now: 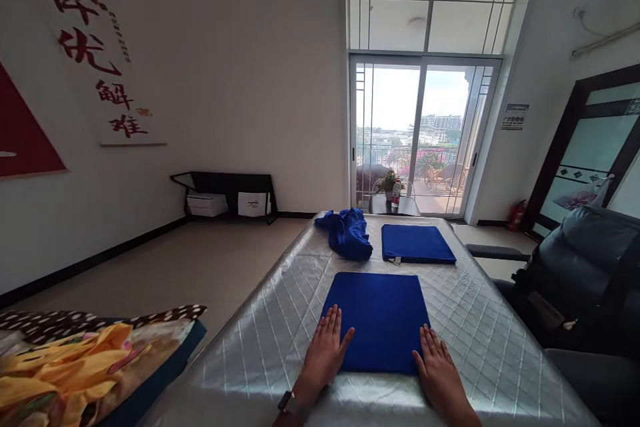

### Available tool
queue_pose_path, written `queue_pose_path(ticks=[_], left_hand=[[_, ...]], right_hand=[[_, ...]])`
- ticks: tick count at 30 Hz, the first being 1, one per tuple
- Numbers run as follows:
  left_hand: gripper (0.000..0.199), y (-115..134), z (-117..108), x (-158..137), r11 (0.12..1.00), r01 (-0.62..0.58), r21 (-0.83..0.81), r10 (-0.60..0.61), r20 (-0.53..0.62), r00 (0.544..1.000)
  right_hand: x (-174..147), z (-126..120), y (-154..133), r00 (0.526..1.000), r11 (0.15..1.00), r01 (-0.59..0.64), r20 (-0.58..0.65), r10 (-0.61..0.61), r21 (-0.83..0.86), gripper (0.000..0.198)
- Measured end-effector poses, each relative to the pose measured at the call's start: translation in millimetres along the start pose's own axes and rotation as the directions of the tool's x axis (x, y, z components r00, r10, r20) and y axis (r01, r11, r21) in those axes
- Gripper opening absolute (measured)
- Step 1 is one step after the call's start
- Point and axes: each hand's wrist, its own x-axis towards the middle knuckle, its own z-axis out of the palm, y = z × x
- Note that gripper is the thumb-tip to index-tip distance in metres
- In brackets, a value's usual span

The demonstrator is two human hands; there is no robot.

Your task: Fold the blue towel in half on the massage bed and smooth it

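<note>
Fingers of left hand [324,351] and right hand [440,365] extended, gripping nothing, along opposite side edges of flat blue fabric square [383,320], lower centre of frame. Light, even pressure should keep edges straight.

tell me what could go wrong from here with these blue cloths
The nearest blue cloth might slide or crease under uneven pressure: the left hand and right hand rest at its side edges, and the silver cover looks slick. The crumpled blue cloth lies at the cover's far left corner, so a nudge could send it to the floor.
</note>
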Motion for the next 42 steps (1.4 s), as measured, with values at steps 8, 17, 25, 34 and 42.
queue_pose_path(ticks=[8,17,25,34,42], left_hand=[[0.067,143.0,-4.9,-2.0,0.874,-0.410,-0.261,0.443,0.079,0.893],[0.068,116.8,-8.9,-6.7,0.935,-0.262,-0.241,0.306,0.169,0.937],[0.082,0.3,-21.3,-28.3,0.994,0.113,-0.004,-0.112,0.127,0.986],[0.083,-7.5,-16.2,-35.6,0.990,0.142,0.003,-0.142,0.040,0.989],[0.081,-8.2,-18.7,-37.6,0.987,0.155,-0.041,-0.155,0.007,0.988]], right_hand=[[-1.8,0.3,1.1,0.999,0.999,0.033,0.032,-0.032,-0.037,0.063],[-0.5,0.5,0.7,1.000,1.000,-0.002,0.030,0.002,-0.004,0.066],[1.1,9.4,2.1,1.000,1.000,-0.015,0.004,0.015,-0.011,0.066],[2.6,3.9,7.4,1.000,1.000,0.011,-0.022,-0.012,-0.022,0.067],[32.7,-22.5,-11.2,0.999,1.000,0.029,-0.025,-0.030,-0.010,0.068]])
